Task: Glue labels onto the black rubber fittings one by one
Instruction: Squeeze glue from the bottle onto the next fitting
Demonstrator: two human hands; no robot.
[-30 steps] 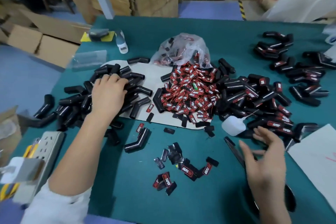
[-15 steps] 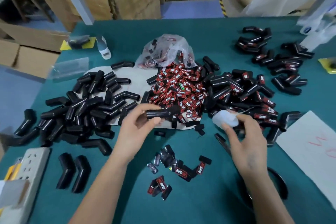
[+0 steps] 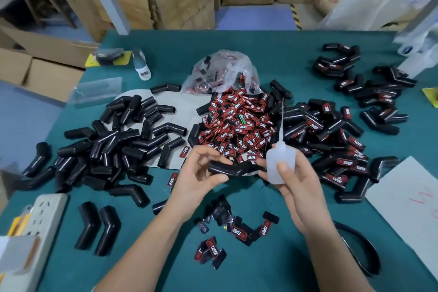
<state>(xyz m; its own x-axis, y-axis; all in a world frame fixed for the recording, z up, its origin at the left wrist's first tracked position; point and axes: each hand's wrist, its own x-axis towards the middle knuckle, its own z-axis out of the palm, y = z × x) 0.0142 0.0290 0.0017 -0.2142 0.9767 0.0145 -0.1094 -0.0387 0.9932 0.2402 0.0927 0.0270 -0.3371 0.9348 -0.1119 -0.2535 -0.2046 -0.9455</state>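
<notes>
One bent black rubber fitting [image 3: 233, 168] is held above the green table [image 3: 272, 54], between the two hands. It is pinched at its left end by the curled fingers [image 3: 219, 179] of the left hand [image 3: 201, 173], thumb below and fingertips above. One translucent white glue bottle [image 3: 280, 163] with a long thin nozzle is gripped upright in the right hand [image 3: 296, 180]; its fingers are closed around the bottle, the thumb pressed flat on the front, and the fingertips behind reach the right end of the fitting.

Three heaps of fittings are seen: an unlabelled pile [image 3: 113, 144] on the left, too many to count, a labelled pile [image 3: 331, 140] on the right, and a smaller labelled group [image 3: 369, 92] at the far right. Two unlabelled fittings [image 3: 99, 227] lie side by side, apart from the rest, near the front left. One mound of red-and-black labels [image 3: 237, 123] is spread in the middle, spilling from one clear plastic bag [image 3: 222, 71]. About a dozen loose labels [image 3: 232, 227] are scattered near the front edge, below the hands. One white power strip [image 3: 40, 223] sits at the left edge.
</notes>
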